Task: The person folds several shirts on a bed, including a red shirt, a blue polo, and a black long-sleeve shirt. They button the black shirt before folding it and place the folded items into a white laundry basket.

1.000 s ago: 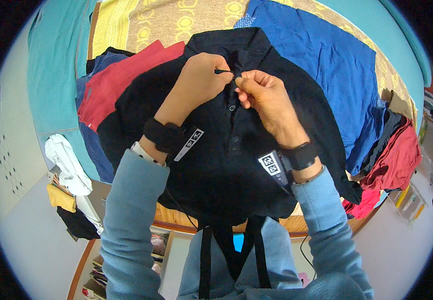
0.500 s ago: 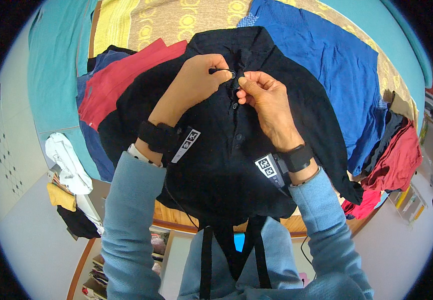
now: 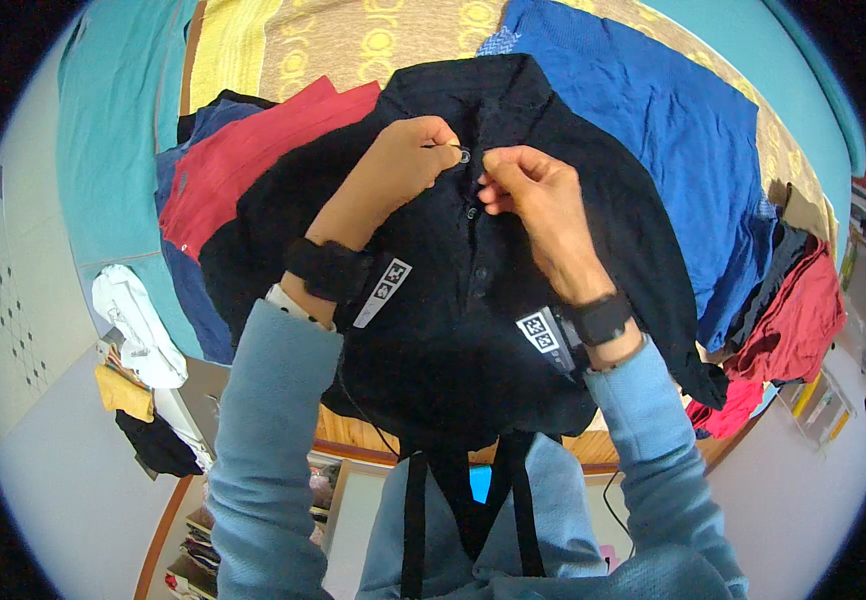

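Note:
A black long-sleeved shirt (image 3: 433,340) lies spread out in front of me with its collar at the far end. Several dark buttons run down its front. My left hand (image 3: 415,155) pinches the front edge just below the collar, its fingertips beside the upper button (image 3: 466,157). Across the front opening, my right hand (image 3: 543,195) has thumb and forefinger pressed together on the other edge, close to the same button. What lies between the right fingertips is mostly hidden. Lower on the front, another button (image 3: 481,272) shows.
Red clothing (image 3: 263,155) and blue denim lie left of the shirt. A large blue garment (image 3: 643,110) lies to its right, with dark red clothes (image 3: 793,310) beyond. A patterned yellow-brown cover (image 3: 353,40) is underneath. White cloth (image 3: 138,325) hangs at far left.
Both hands have shifted slightly nearer to me. The fingertips at the upper button have moved a little farther apart, and the button shows more openly between them.

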Demonstrator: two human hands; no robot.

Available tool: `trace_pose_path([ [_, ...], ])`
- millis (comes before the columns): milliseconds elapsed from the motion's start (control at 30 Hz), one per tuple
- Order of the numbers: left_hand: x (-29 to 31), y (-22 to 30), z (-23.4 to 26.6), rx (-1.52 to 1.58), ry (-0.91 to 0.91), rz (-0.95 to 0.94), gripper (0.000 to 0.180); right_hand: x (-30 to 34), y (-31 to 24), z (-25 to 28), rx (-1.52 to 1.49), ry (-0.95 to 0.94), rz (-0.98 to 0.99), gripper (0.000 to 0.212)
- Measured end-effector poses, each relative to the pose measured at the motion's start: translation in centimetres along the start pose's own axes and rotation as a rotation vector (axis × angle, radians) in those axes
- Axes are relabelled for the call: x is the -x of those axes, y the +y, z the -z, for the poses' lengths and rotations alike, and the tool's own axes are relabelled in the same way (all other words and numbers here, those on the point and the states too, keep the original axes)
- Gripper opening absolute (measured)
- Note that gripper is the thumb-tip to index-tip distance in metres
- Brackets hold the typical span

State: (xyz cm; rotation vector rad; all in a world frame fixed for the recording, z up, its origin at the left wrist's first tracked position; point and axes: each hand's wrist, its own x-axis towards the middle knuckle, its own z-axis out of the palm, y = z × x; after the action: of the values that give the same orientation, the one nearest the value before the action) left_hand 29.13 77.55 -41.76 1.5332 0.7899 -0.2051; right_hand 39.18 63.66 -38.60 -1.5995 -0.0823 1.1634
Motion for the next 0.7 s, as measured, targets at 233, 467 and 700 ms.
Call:
trace_pose_path([
  [233,-1.0,-1.3,-0.2,-0.087,0.015,-0.008,0.011,11.1,-12.1,2.5,0.487,-0.716,0.336,0.032],
  [467,-0.6,-0.8,-0.3,-0.07,0.032,-0.006,0.011,15.1,-13.2,3.7,0.583,-0.781,0.5,0.022],
  [700,-0.7,-1.1,-0.3,-0.053,0.036,-0.006,0.012,19.2,-10.8,5.2,0.525,-0.569,0.557,0.026],
])
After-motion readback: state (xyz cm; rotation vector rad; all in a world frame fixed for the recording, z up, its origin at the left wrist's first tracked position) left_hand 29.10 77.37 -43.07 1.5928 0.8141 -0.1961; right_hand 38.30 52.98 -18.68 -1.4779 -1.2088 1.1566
